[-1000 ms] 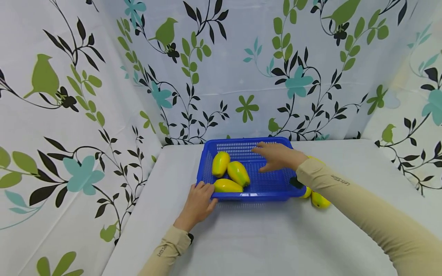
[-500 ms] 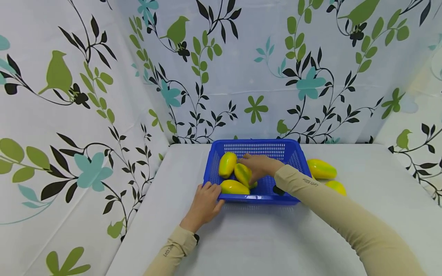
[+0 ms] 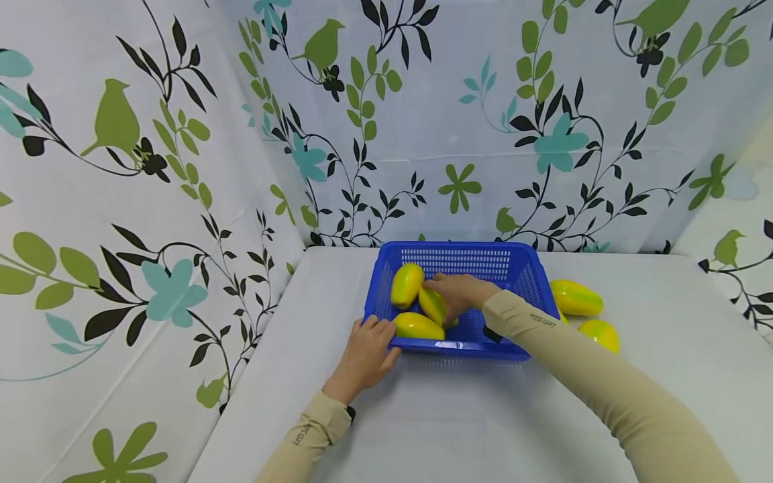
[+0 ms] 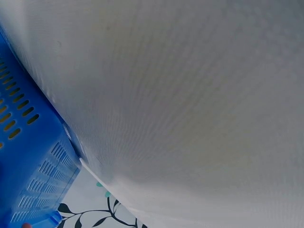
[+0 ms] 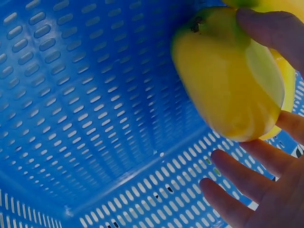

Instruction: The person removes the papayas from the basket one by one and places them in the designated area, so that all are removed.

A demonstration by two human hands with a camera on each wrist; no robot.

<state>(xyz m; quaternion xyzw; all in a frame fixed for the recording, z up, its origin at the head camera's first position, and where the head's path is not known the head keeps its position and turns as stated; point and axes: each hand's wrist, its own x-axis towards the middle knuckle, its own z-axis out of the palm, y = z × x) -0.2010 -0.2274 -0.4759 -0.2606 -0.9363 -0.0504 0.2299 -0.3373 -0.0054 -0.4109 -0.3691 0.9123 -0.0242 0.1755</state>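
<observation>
A blue plastic basket (image 3: 477, 346) with slotted walls stands on the table. My left hand (image 3: 365, 352) grips its near left corner, fingers over the rim; the left wrist view shows mostly tabletop and the basket's outer wall (image 4: 28, 142). Inside the basket my right hand (image 3: 461, 293) holds a glossy yellow mango (image 3: 432, 305), thumb on one side and fingers on the other, as the right wrist view shows of the mango (image 5: 223, 76). One mango (image 3: 407, 285) lies behind it to the left and another mango (image 3: 419, 327) along the front wall.
Right of the basket lie a yellow-green mango (image 3: 576, 298) and a second mango (image 3: 600, 333), with a third partly hidden between basket and sleeve. A patterned curtain (image 3: 386, 147) rises behind the white table (image 3: 447, 422) and along its left side.
My right hand has moved left and down from over the basket's middle and taken hold of the mango, which now sits more tilted. The left hand stays on the rim; the head view has shifted slightly.
</observation>
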